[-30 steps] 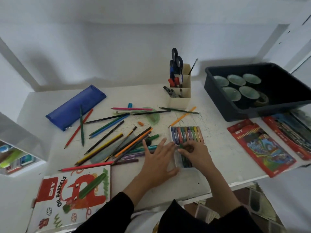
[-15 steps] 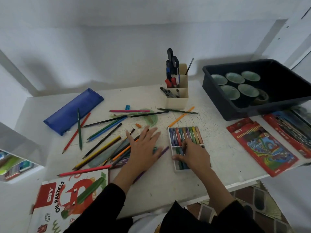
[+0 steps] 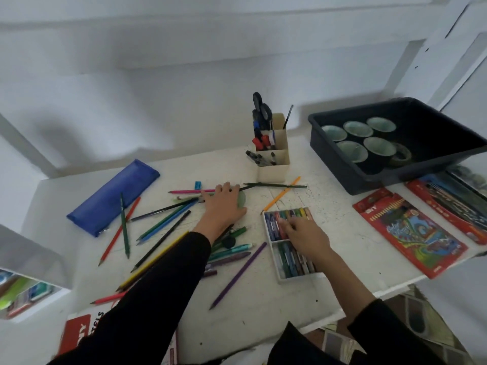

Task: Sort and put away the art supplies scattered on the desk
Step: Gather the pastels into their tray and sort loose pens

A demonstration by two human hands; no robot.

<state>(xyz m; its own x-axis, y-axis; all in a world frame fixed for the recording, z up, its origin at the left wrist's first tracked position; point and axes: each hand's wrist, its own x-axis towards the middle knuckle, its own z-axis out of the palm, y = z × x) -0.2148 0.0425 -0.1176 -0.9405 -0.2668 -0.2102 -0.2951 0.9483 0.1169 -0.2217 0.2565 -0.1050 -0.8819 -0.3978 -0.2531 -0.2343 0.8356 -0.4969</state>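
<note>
On the white bench (image 3: 263, 306), a blue pencil case (image 3: 113, 197) lies far left, with loose coloured pencils (image 3: 163, 225) fanned out just beside it. The left grip (image 3: 225, 204) lies released, fingers spread flat over the pencils' far ends and a green protractor (image 3: 242, 198). A purple pencil (image 3: 238, 275) lies alone nearer the front edge. Right of it sits the two-compartment pastel tray (image 3: 295, 278). The right grip (image 3: 305, 235) rests on it, fingertips on the far row; whether they pinch a pastel I cannot tell. A black bin (image 3: 342, 167) and a red pencil box (image 3: 408, 230) lie farthest right.
</note>
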